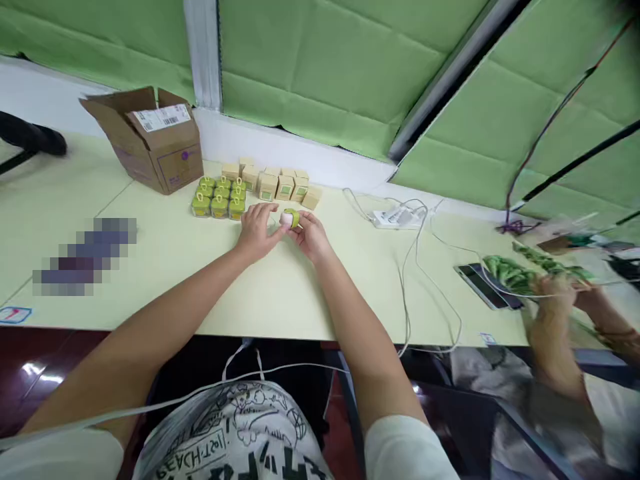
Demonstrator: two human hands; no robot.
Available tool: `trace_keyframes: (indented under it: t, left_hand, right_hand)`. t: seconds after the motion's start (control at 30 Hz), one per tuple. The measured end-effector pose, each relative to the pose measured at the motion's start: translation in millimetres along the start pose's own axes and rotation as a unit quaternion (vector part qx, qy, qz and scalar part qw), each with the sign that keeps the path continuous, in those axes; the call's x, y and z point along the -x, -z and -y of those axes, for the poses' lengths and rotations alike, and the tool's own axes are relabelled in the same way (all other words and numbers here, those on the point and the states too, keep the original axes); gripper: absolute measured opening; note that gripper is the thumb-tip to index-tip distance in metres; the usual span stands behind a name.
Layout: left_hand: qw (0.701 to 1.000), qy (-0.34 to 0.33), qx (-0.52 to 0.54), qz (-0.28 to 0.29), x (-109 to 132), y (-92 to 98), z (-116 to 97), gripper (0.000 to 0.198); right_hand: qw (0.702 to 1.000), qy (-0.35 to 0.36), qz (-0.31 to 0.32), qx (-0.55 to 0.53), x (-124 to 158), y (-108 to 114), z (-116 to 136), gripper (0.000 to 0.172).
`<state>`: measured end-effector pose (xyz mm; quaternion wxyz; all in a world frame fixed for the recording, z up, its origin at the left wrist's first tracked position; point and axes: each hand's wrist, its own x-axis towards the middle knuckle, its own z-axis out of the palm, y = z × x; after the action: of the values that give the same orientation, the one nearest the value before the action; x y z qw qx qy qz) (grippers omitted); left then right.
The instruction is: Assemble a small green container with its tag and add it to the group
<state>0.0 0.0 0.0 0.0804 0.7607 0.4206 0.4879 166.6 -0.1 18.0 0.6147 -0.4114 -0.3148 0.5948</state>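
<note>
Over the table, my right hand (311,235) pinches a small green and pale pink object (290,218) between thumb and fingers. Its green part resembles the nearby lids, but its exact kind is too small to make out. My left hand (257,230) is just left of it, fingers spread and thumb reaching to its pale end; whether the thumb touches cannot be told. Behind my left hand stand several small clear containers with green lids (220,195), set in a block with loops on top. Several small cardboard boxes (269,186) are lined up behind and to their right.
An open carton (155,143) stands at the back left. White cables run from a power strip (399,217) across the table's right side. Farther right, another person's hands (555,290) handle green leafy pieces (507,273) beside a phone (483,285).
</note>
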Motion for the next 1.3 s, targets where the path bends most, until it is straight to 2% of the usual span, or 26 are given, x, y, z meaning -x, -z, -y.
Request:
trace_keyframes:
  t: [0.13,0.33,0.47,0.7,0.97,1.3]
  left_hand:
    - [1.0,0.015,0.003,0.012,-3.2,-2.0,-1.4,0.04]
    - [0.999,-0.009,0.034,0.009,-4.1,-3.4,3.0,0.035]
    - [1.0,-0.01,0.016,-0.003,-3.6,-6.0,6.2,0.037]
    - [1.0,-0.027,-0.006,-0.009,-3.6,-6.0,7.7,0.034]
    - [0.999,-0.039,0.034,-0.004,-1.0,-5.0,4.7,0.039]
    - [0.996,-0.063,0.053,-0.04,-2.6,-4.3,2.9,0.025]
  right_hand:
    - [1.0,-0.005,0.027,-0.013,6.6,-6.5,-2.9,0.012]
    - [0.999,-0.022,0.034,0.004,8.2,-6.6,-3.2,0.016]
    - [0.999,-0.021,0.033,0.035,8.5,-5.6,-1.3,0.009]
    - [0.985,0.05,0.074,0.149,12.6,-7.2,-5.4,0.046]
    - [0.985,0.057,0.098,0.134,11.0,-4.7,-10.1,0.056]
    - [0.989,0.052,0.12,0.072,16.6,-10.1,-7.8,0.049]
